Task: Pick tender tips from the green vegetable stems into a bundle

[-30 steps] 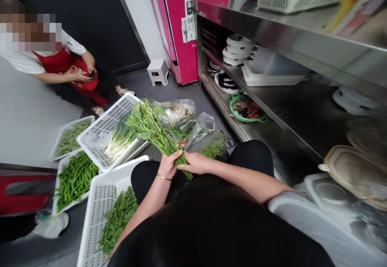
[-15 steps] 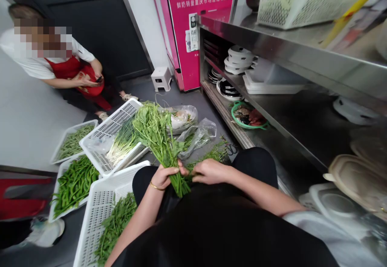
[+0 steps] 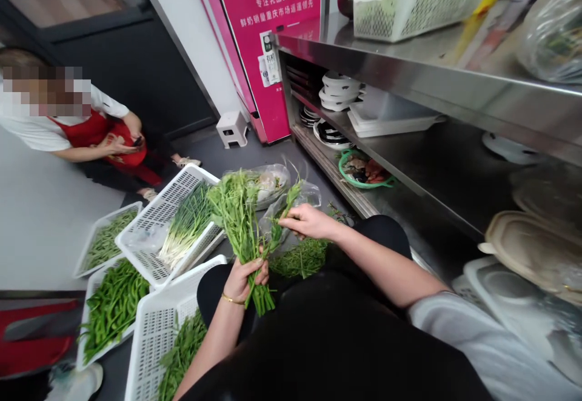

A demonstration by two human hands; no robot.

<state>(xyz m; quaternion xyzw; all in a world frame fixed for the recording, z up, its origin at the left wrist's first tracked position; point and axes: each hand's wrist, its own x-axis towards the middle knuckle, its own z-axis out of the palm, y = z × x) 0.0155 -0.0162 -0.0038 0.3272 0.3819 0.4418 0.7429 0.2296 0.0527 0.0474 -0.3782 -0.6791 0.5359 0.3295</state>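
Observation:
My left hand [image 3: 247, 276] is wrapped round the lower stems of a bunch of leafy green stalks [image 3: 239, 214], holding it upright over my lap. My right hand [image 3: 307, 220] is raised to the right of the bunch and pinches one leafy stem [image 3: 282, 210] that slants away from the others. A white slotted basket [image 3: 154, 322] with picked greens lies on the floor by my left knee. A heap of loose green trimmings [image 3: 300, 258] sits on the floor under my right hand.
White baskets hold scallions [image 3: 186, 224], green peppers [image 3: 111, 304] and green beans [image 3: 105, 238]. Plastic bags [image 3: 273, 182] lie ahead. A person in a red apron [image 3: 86, 137] squats at left. Steel shelving [image 3: 409, 86] with dishes runs along the right; a small white stool [image 3: 231, 127] stands behind.
My right hand has left the bunch's base and risen up and right, drawing one stem out. My left hand has kept its grip and tilted the bunch more upright.

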